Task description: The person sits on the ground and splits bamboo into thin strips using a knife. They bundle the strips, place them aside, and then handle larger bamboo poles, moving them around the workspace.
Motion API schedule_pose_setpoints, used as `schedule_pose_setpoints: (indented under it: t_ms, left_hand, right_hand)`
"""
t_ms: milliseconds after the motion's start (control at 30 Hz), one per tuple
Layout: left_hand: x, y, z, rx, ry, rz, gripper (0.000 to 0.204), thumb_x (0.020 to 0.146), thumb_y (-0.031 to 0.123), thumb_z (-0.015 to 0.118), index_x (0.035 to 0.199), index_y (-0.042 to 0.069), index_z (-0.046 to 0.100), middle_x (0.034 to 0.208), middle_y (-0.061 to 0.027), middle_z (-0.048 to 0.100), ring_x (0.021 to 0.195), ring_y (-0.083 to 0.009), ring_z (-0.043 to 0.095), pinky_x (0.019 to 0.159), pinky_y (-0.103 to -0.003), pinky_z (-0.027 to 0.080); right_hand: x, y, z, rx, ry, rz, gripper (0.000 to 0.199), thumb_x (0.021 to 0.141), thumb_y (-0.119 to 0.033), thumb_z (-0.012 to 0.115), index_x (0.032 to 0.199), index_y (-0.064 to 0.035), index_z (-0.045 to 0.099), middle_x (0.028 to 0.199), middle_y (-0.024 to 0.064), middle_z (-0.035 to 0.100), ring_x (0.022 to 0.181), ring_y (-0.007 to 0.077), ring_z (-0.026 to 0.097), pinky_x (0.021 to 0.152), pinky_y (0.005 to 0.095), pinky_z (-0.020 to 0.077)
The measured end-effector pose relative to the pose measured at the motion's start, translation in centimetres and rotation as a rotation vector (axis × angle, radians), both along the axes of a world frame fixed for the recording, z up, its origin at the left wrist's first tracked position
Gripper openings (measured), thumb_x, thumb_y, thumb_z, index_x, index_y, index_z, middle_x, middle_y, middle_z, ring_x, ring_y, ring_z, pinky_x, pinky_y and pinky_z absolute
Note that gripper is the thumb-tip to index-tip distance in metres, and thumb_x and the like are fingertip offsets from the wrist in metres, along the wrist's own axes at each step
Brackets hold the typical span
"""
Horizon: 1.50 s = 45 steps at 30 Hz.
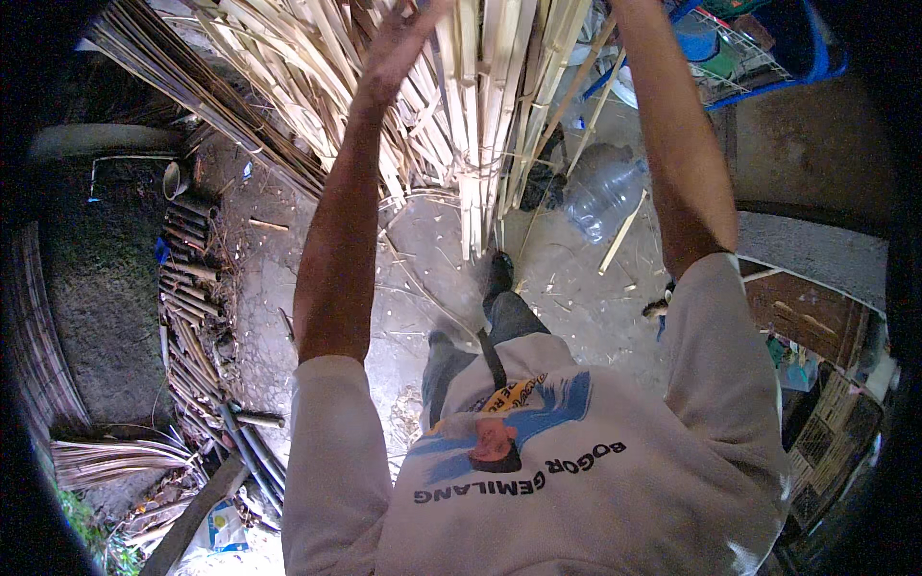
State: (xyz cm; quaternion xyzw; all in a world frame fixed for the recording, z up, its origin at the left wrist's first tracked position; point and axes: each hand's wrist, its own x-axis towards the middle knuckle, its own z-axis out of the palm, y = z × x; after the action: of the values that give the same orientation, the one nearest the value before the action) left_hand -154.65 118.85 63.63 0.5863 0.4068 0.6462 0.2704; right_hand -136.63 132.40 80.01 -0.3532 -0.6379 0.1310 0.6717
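Clearly the risk sits in the bundle of pale split bamboo strips [480,106], which stands leaning on the ground ahead of the person and fans out toward the top of the view. The left hand [394,48] is raised against the strips on the bundle's left side, its fingers loosely spread and seeming to rest on the slats rather than close round any; whether it grips one I cannot tell. The right hand is out of view above the picture's top edge, only the right forearm [677,144] showing beside the bundle's right side, so its state is unknown.

Judging from this, the strips look loose and uneven, so a pull on one could let its neighbours slide and topple toward the person. Split edges are likely sharp and could cut a bare palm that runs along them. Just right of the bundle's foot lies a clear plastic bottle [600,192], and loose offcuts [622,232] are scattered around that foot; the dark shoe [497,274] just below the bundle's foot could roll or slip on either. Left of the bundle, well apart, a stack of dark bamboo poles [192,288] crowds the ground.
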Motion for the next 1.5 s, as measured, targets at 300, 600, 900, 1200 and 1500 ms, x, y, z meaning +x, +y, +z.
schedule_pose_setpoints:
  t_ms: [300, 600, 900, 1200, 1500]
  left_hand:
    - [-3.3, -2.1, -0.3, -0.571, -0.113, 0.133, 0.078, 0.088, 0.064, 0.058, 0.132, 0.0, 0.053, 0.109, -0.0205, 0.068, 0.101, -0.025, 0.065, 0.093, -0.036, 0.048]
    - [-6.3, 6.9, 0.2, -0.501, -0.215, 0.057, 0.079, 0.08, 0.063, 0.069, 0.127, 0.002, 0.055, 0.108, -0.0078, 0.064, 0.098, -0.0182, 0.058, 0.085, -0.03, 0.045]
    - [-2.9, 9.4, -0.9, -0.36, -0.297, -0.01, 0.064, 0.078, 0.044, 0.079, 0.119, -0.001, 0.059, 0.108, -0.0142, 0.067, 0.099, -0.0231, 0.064, 0.091, -0.035, 0.049]
    - [-1.9, 12.4, 5.0, -0.233, -0.406, 0.069, 0.069, 0.073, 0.048, 0.081, 0.109, -0.005, 0.057, 0.105, -0.0212, 0.067, 0.098, -0.0302, 0.066, 0.089, -0.038, 0.049]
    - [-11.1, 6.2, 4.9, -0.392, 0.252, 0.106, 0.077, 0.084, 0.041, 0.075, 0.14, -0.004, 0.046, 0.127, -0.0204, 0.06, 0.123, -0.027, 0.054, 0.106, -0.039, 0.04]
  right_hand:
    - [-2.6, -4.0, -12.2, -0.41, -0.023, 0.047, 0.073, 0.091, -0.053, 0.059, 0.133, 0.006, 0.049, 0.139, 0.0258, 0.045, 0.129, 0.0349, 0.045, 0.107, 0.0429, 0.0358]
    - [-4.6, -3.7, -16.0, -0.75, -0.1, 0.005, 0.086, 0.078, -0.066, 0.068, 0.119, 0.008, 0.054, 0.09, 0.0105, 0.058, 0.081, 0.0196, 0.053, 0.075, 0.0365, 0.0452]
    - [-7.7, -6.4, -15.3, -0.588, -0.112, -0.188, 0.067, 0.089, -0.054, 0.065, 0.114, 0.0069, 0.053, 0.08, 0.0103, 0.058, 0.07, 0.0155, 0.052, 0.061, 0.0305, 0.0431]
    - [-6.8, -1.0, -12.0, -0.391, -0.163, -0.201, 0.054, 0.094, -0.045, 0.062, 0.118, 0.0032, 0.055, 0.09, 0.0085, 0.066, 0.075, 0.0131, 0.06, 0.065, 0.029, 0.0488]
    - [-2.1, -2.3, -14.6, -0.257, -0.468, -0.499, 0.091, 0.079, -0.041, 0.08, 0.143, 0.0045, 0.034, 0.15, 0.035, 0.021, 0.141, 0.046, 0.02, 0.113, 0.0508, 0.0264]
